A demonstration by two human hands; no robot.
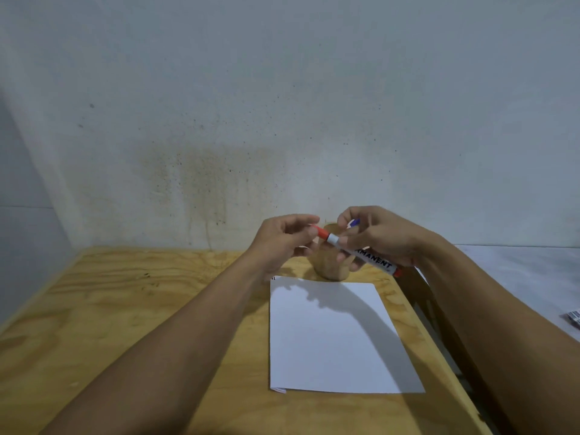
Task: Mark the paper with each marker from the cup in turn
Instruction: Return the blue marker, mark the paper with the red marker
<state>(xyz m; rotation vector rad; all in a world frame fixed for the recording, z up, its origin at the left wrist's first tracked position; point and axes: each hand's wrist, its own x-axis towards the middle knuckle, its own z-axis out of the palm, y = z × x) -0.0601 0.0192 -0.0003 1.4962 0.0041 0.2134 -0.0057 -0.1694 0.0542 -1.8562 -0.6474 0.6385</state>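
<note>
both hands grip a red marker (361,251) above the cup (332,265): right hand (379,238) closed round its barrel, left hand (284,243) pinching the red cap; paper (332,337) lies on the worktop (125,309)

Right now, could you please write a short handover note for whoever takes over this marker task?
Right hand: holds the red marker by its barrel.
Left hand: fingertips on the marker's red cap end, seemingly uncapping or recapping.
Cup: behind the paper, mostly hidden by the hands; a blue marker shows above it.
Done: one small dark mark at the paper's top left corner; otherwise blank.
Left: mark with red, then the remaining markers.
</note>
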